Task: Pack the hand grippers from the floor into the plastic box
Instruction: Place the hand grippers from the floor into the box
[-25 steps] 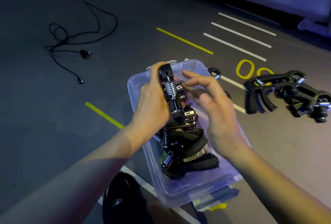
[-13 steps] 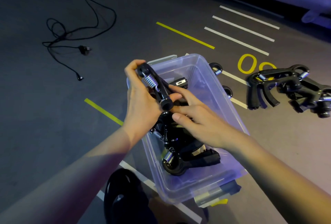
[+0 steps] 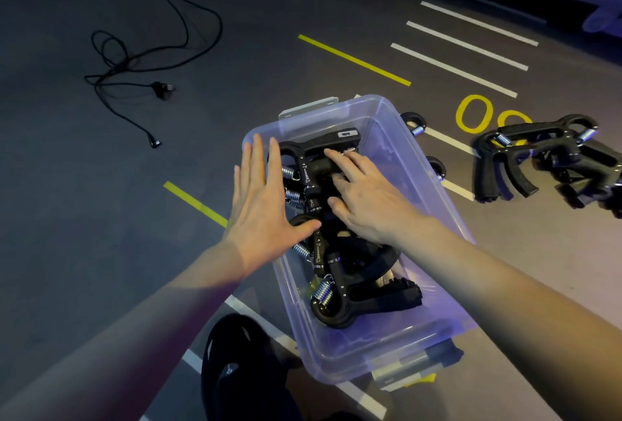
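A clear plastic box (image 3: 434, 181) stands on the floor and holds several black hand grippers with steel springs. The topmost hand gripper (image 3: 316, 158) lies flat at the box's far end. My right hand (image 3: 367, 198) rests on it with fingers spread and fairly straight. My left hand (image 3: 266, 198) is flat and open over the box's left rim, fingers straight, holding nothing. Another hand gripper (image 3: 363, 296) lies nearer me in the box. A pile of hand grippers (image 3: 552, 161) waits on the floor to the right.
Two more gripper ends (image 3: 415, 124) poke out behind the box's right wall. A black cable (image 3: 134, 64) lies coiled on the floor far left. Yellow and white floor lines (image 3: 353, 59) run around the box. A dark object (image 3: 235, 366) sits near my feet.
The hand gripper my left hand held upright has been laid flat in the box's far end. My left hand let go and opened; my right hand now presses on the gripper.
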